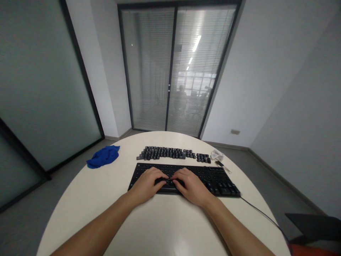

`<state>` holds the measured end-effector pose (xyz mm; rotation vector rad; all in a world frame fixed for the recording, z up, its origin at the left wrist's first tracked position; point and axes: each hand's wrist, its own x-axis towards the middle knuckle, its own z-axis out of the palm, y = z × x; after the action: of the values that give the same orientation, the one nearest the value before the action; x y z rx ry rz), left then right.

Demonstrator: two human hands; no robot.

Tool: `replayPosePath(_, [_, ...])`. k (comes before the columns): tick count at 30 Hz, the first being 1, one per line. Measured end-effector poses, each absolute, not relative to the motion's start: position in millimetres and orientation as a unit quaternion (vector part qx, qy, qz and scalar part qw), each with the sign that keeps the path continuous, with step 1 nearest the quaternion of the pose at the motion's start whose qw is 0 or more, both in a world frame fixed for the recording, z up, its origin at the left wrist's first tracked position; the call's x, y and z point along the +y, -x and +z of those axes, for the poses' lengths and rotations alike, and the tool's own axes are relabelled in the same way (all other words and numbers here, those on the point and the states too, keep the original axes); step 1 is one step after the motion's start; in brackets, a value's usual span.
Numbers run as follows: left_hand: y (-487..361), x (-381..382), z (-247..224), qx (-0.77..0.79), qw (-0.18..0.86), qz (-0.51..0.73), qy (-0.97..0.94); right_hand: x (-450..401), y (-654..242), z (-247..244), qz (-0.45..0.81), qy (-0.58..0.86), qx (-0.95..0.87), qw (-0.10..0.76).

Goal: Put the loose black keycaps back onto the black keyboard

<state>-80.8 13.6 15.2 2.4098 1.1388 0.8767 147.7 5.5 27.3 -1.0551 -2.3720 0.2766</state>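
A black keyboard (pixel 221 174) lies across the table. Many of its positions are bare of keycaps, while black keycaps sit on its lower right part. My left hand (pixel 149 183) rests on the middle of the keyboard, thumb and index finger brought together. From the other side my right hand (pixel 190 185) meets it, its fingers likewise pinched. Between the two sets of fingertips is a small black keycap (pixel 169 181), partly hidden by them. Behind the keyboard, loose black keycaps (pixel 165 153) are laid out in rows and groups.
A crumpled blue cloth (pixel 103 156) lies at the left of the round white table (pixel 170 220). At the right are a clear plastic bag (pixel 217 155) and a small dark-and-pale tool (pixel 222 165). The keyboard cable (pixel 261 212) runs off the right edge.
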Motion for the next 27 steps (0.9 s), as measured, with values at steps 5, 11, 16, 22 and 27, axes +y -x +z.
replayPosePath(5, [81.2, 13.5, 16.6, 0.386, 0.164, 0.301, -0.856, 5.7, -147.9, 27.3, 0.102, 0.392, -0.877, 0.258])
replayPosePath(11, [81.9, 13.1, 16.4, 0.383, 0.161, 0.291, -0.862, 5.4, -147.5, 27.1, 0.1, 0.391, -0.878, 0.257])
replayPosePath(16, [81.9, 12.7, 16.5, 0.384, 0.161, 0.281, -0.865, 5.1, -147.6, 27.3, 0.102, 0.392, -0.878, 0.257])
replayPosePath(22, [81.4, 11.2, 17.5, 0.384, 0.145, 0.266, -0.872, 4.7, -147.8, 28.5, 0.104, 0.393, -0.877, 0.256])
replayPosePath(27, [80.4, 10.0, 18.2, 0.379, 0.126, 0.258, -0.88, 4.6, -147.7, 28.3, 0.104, 0.394, -0.876, 0.257])
